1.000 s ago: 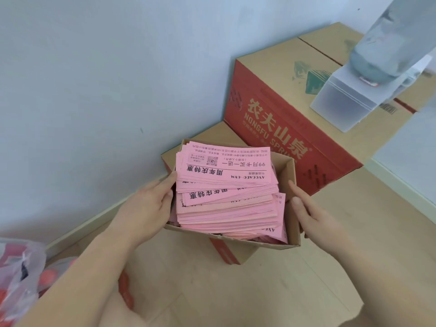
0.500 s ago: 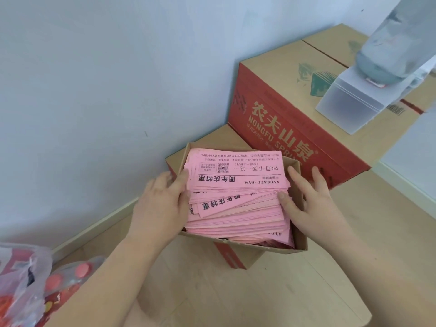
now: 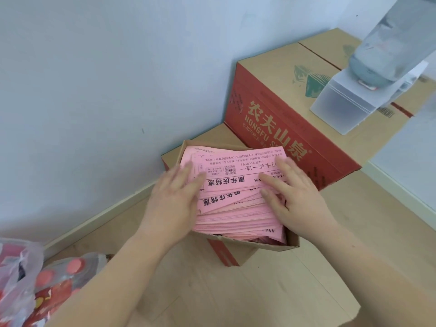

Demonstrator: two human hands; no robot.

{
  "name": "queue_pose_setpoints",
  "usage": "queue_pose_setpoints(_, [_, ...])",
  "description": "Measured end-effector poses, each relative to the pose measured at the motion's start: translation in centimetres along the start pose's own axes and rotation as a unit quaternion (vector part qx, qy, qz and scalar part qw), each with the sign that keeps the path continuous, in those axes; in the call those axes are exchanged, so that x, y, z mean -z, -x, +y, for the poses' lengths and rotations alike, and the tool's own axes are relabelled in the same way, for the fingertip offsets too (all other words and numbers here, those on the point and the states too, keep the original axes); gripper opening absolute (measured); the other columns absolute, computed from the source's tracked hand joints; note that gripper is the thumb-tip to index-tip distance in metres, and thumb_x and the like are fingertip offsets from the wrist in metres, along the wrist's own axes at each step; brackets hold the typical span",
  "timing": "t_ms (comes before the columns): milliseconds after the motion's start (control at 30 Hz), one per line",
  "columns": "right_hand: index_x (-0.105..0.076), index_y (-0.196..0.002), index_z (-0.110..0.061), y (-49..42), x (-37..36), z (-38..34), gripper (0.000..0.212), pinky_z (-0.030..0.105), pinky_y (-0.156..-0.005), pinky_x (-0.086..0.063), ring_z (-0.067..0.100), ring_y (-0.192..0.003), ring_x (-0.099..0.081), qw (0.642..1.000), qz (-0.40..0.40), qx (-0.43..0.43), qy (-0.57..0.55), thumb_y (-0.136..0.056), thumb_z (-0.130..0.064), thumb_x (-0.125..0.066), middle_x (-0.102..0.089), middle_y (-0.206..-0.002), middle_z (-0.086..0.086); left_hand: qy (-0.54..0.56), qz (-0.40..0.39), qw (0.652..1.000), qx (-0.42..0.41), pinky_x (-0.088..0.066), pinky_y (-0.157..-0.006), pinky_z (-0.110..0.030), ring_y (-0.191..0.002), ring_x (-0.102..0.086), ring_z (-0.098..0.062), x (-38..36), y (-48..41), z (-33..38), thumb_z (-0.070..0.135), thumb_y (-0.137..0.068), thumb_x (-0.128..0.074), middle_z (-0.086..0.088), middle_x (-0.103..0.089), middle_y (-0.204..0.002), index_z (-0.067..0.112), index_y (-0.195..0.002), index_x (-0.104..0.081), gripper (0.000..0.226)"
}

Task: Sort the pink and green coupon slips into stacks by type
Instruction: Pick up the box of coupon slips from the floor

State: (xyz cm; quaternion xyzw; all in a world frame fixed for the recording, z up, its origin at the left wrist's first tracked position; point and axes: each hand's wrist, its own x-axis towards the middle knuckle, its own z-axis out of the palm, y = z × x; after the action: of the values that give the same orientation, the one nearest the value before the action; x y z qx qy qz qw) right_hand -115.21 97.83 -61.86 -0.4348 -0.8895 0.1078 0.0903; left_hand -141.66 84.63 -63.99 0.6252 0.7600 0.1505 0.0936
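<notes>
Nearest to us, at the lower left, a crinkled clear plastic bag (image 3: 20, 277) is lying with red and pink shapes showing through it, and we are not able to tell what they are. Two bare forearms are reaching away from us over the pale wooden floor (image 3: 271, 300) towards an open cardboard box (image 3: 250, 250), which is sitting close to the wall with a strip of red cardboard showing under its near edge. The pink coupon slips (image 3: 236, 208) are lying inside this box as a thick, loosely fanned stack that is rising above the rim, with black printed characters and a small square code facing up on the top sheets. We are seeing the left hand (image 3: 174, 204) lying against the left side of the stack, its fingers straight and blurred, with the tips touching the upper slips. The right hand (image 3: 295, 199) is resting flat on the right side of the stack, fingers spread wide and straight, pressing on the top slips and gripping nothing. Just behind the box a large red and tan carton (image 3: 271, 119) with gold lettering is standing. On its top, towards the right, a frosted plastic container (image 3: 342, 107) is sitting, and a clear bottle (image 3: 389, 50) is tilting over it, its lower end touching the container. Behind everything a plain pale wall (image 3: 94, 79) is rising.
</notes>
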Motion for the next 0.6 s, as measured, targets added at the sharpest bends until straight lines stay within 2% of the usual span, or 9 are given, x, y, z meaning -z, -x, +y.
queue_pose_setpoints(33, [-0.051, -0.147, -0.042, 0.5, 0.4, 0.2, 0.051, 0.052, -0.123, -0.026, 0.031, -0.155, -0.021, 1.000, 0.014, -0.026, -0.003, -0.103, -0.062, -0.033, -0.024, -0.168, 0.009, 0.001, 0.019, 1.000, 0.024, -0.044, -0.107, -0.056, -0.129, -0.048, -0.045, 0.2, 0.0, -0.7, 0.019, -0.094, -0.045, -0.018, -0.049, -0.150, 0.022, -0.145, -0.055, 0.053])
queue_pose_setpoints(100, [-0.027, -0.152, -0.059, 1.0, 1.5, 0.5, 0.048, 0.053, -0.115, -0.037, 0.037, -0.150, -0.027, 0.992, -0.029, -0.121, -0.006, -0.104, -0.063, -0.028, -0.016, -0.167, 0.013, 0.008, -0.025, 0.997, 0.079, -0.047, -0.101, -0.048, -0.119, -0.049, -0.041, 0.6, 0.3, -1.6, 0.014, -0.096, -0.049, -0.015, -0.051, -0.140, 0.031, -0.153, -0.045, 0.059])
queue_pose_setpoints(167, [-0.006, -0.148, -0.070, 1.1, 2.2, 0.9, 0.052, 0.051, -0.102, -0.049, 0.038, -0.132, -0.048, 0.971, -0.132, -0.199, 0.022, -0.098, -0.071, -0.020, -0.037, -0.153, 0.013, 0.031, -0.082, 0.992, 0.094, -0.047, -0.098, -0.043, -0.118, -0.048, -0.033, 0.4, 0.5, -2.4, 0.021, -0.101, -0.043, -0.006, -0.051, -0.130, 0.044, -0.157, -0.028, 0.063])
queue_pose_setpoints(233, [-0.003, -0.148, -0.071, 1.3, 2.2, 1.4, 0.051, 0.040, -0.088, -0.050, 0.028, -0.104, -0.060, 0.962, -0.180, -0.205, -0.018, -0.100, -0.067, -0.021, -0.060, -0.117, 0.001, 0.018, -0.114, 0.989, 0.088, -0.049, -0.092, -0.040, -0.111, -0.049, -0.028, 0.5, 0.2, -2.6, 0.021, -0.101, -0.040, -0.002, -0.045, -0.118, 0.053, -0.157, -0.012, 0.070])
queue_pose_setpoints(300, [-0.006, -0.149, -0.070, 1.7, 2.3, 1.4, 0.052, 0.028, -0.076, -0.044, 0.011, -0.081, -0.056, 0.962, -0.180, -0.176, -0.106, -0.106, -0.054, -0.031, -0.057, -0.091, -0.013, 0.000, -0.151, 0.985, 0.085, -0.051, -0.086, -0.039, -0.102, -0.050, -0.026, 1.0, -0.4, -2.8, 0.018, -0.099, -0.040, 0.001, -0.037, -0.108, 0.065, -0.150, 0.005, 0.082])
queue_pose_setpoints(367, [-0.003, -0.149, -0.069, 2.1, 2.4, 1.7, 0.061, 0.019, -0.072, -0.040, -0.002, -0.069, -0.052, 0.959, -0.189, -0.156, -0.140, -0.108, -0.041, -0.039, -0.048, -0.080, -0.026, 0.004, -0.186, 0.979, 0.081, -0.053, -0.087, -0.040, -0.101, -0.054, -0.025, 0.9, -0.6, -3.2, 0.017, -0.097, -0.042, 0.002, -0.037, -0.112, 0.075, -0.139, 0.015, 0.091])
queue_pose_setpoints(400, [-0.001, -0.149, -0.069, 2.1, 2.6, 1.7, 0.069, 0.014, -0.069, -0.039, -0.004, -0.065, -0.053, 0.959, -0.196, -0.149, -0.139, -0.108, -0.032, -0.043, -0.047, -0.077, -0.025, 0.007, -0.203, 0.976, 0.078, -0.054, -0.089, -0.041, -0.103, -0.055, -0.026, 0.9, -0.6, -3.4, 0.018, -0.096, -0.044, 0.001, -0.038, -0.118, 0.078, -0.137, 0.016, 0.094])
queue_pose_setpoints(500, [0.001, -0.148, -0.070, 1.7, 2.9, 2.0, 0.085, 0.011, -0.061, -0.041, -0.002, -0.061, -0.057, 0.958, -0.220, -0.135, -0.123, -0.102, -0.016, -0.048, -0.063, -0.082, -0.007, 0.031, -0.216, 0.974, 0.064, -0.054, -0.092, -0.042, -0.105, -0.057, -0.027, 0.8, -0.7, -4.0, 0.020, -0.097, -0.042, 0.000, -0.043, -0.124, 0.083, -0.131, 0.015, 0.092])
queue_pose_setpoints(600, [-0.004, -0.139, -0.081, 0.9, 3.0, 2.3, 0.068, 0.022, -0.066, -0.055, 0.011, -0.084, -0.063, 0.947, -0.222, -0.152, -0.176, -0.107, -0.036, -0.043, -0.063, -0.109, -0.011, 0.047, -0.191, 0.979, 0.056, -0.050, -0.098, -0.040, -0.115, -0.056, -0.025, 1.3, -0.8, -4.1, 0.025, -0.100, -0.032, 0.001, -0.049, -0.133, 0.083, -0.134, 0.009, 0.079])
